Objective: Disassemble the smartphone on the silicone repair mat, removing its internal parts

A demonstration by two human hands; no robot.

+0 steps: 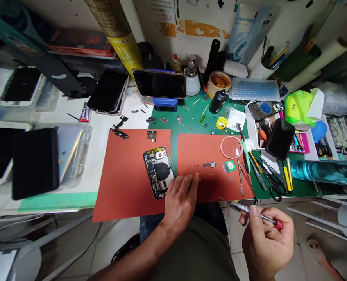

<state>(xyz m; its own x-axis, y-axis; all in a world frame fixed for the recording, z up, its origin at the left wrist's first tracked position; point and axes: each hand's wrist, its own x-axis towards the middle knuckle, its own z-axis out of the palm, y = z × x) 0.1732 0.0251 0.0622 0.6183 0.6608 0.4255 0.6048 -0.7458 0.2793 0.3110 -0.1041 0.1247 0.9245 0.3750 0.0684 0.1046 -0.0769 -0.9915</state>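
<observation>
My left hand is over the right red mat, beside the opened phone. Its fingers are bent together and pointed down; whatever may be between the fingertips is too small or hidden to make out. The phone lies on the left red mat with its inner parts exposed. Off the mat's front right edge, my right hand grips a slim silver precision screwdriver with a red end cap, its thin tip aimed left. Beyond my left hand lies a small phone part.
Tweezers, scissors and other tools lie at the right, near a blue bottle. A phone stands on a blue stand at the back. Small parts are strewn over the green mat. More phones and a tablet are stacked at the left.
</observation>
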